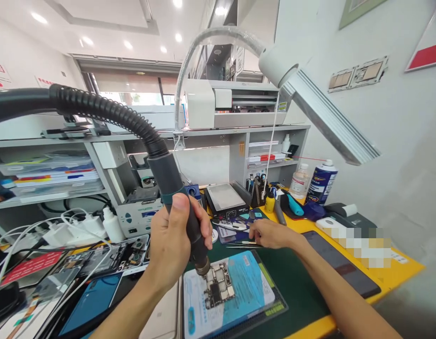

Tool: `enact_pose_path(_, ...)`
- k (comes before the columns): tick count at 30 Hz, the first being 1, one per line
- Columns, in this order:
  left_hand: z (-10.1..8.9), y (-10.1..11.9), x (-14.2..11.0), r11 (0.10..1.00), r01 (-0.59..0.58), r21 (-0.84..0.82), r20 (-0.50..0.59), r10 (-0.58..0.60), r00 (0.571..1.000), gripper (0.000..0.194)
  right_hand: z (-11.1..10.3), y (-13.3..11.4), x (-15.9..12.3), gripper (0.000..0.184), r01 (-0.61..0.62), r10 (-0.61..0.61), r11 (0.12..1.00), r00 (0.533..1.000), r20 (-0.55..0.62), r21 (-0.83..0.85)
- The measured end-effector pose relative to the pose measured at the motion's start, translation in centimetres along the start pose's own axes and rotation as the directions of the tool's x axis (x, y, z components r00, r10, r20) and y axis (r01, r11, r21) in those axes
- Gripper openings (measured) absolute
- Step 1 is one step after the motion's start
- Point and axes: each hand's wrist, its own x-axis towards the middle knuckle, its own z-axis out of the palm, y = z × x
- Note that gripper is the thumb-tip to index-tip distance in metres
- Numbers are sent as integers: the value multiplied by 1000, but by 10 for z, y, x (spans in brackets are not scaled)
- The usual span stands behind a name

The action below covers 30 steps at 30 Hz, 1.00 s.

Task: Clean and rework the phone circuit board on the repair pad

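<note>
My left hand (175,235) is wrapped round the dark handle of a hot air gun (194,226). Its metal nozzle points down at the upper left of a bare phone circuit board (219,285); whether they touch is not clear. The board lies on a blue and white box (251,287) on the green mat. Farther back, my right hand (269,234) is low over the mat, its fingers bent together beside thin metal tweezers (241,245). Whatever is between those fingertips is hidden.
A hose (108,106) arches in from the left. A lamp (330,113) hangs overhead at right. Phones and parts (98,292) crowd the left side. Behind stand a heating plate (226,200), a yellow bottle (270,202) and a spray can (321,183); a dark tablet (341,261) lies right.
</note>
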Motion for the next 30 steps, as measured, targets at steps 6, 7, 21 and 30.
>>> enact_pose_path(6,1,3,-2,1000,9,15,4,-9,1000,57,2,1,4,29,-31,32,999,999,39,-24)
enact_pose_path(7,2,3,-2,1000,14,16,5,-14,1000,58,2,1,4,29,-29,30,1000,999,41,-12)
enact_pose_path(21,3,-1,-2,998,47,52,13,-48,999,66,-9,2,-15,40,224,-379,772,913,148,594)
enact_pose_path(30,3,-4,-3,995,48,84,12,-50,999,67,9,-35,-10,42,250,-454,699,879,146,670)
